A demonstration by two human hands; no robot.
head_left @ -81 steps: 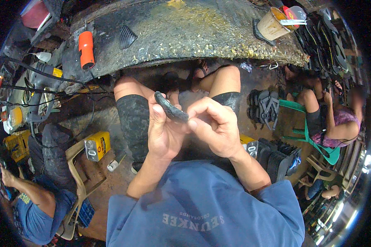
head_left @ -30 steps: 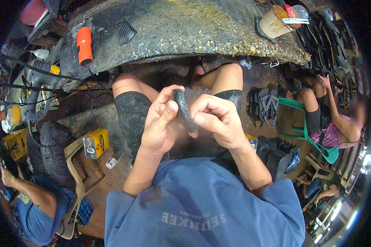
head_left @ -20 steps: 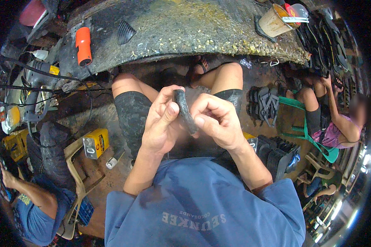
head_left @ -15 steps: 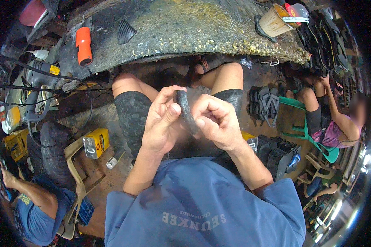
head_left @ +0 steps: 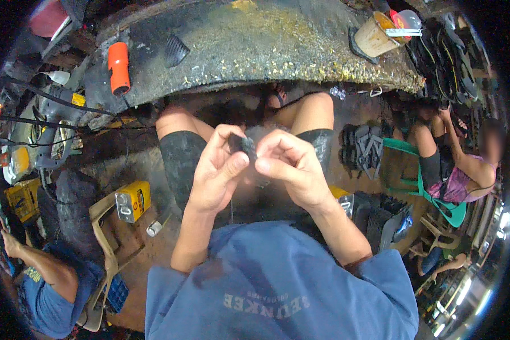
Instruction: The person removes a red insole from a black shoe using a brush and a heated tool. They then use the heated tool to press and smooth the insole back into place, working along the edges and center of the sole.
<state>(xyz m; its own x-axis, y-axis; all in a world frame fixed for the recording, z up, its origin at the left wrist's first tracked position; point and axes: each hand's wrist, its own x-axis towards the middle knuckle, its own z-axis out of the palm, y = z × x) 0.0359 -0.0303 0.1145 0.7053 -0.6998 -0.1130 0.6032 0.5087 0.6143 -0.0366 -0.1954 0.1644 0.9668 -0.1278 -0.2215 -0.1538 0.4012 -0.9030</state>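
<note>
Above my lap, a short dark strip [head_left: 244,145], black and rubbery-looking, is pinched between the thumb and fingers of my left hand [head_left: 218,167]. Seen nearly end-on, much of its length is hidden. My right hand [head_left: 293,167] is closed, thumb and forefinger meeting at the strip's right edge; exactly how much they grip is hard to see. On the bench [head_left: 249,51] in front of my knees lie a ridged black rubber piece [head_left: 177,50] and an orange cylindrical holder [head_left: 118,68] with a cable.
A dirty bucket [head_left: 374,37] stands at the bench's right end, near hanging black soles [head_left: 445,59]. Grey sandals [head_left: 362,148] lie right of my knee. Yellow cans [head_left: 133,201] and a power tool [head_left: 54,127] are at left. Other people sit on both sides.
The strip has turned from a long upright curve to a short, nearly end-on view. My right hand has shifted slightly left and its fingers have moved up along the strip.
</note>
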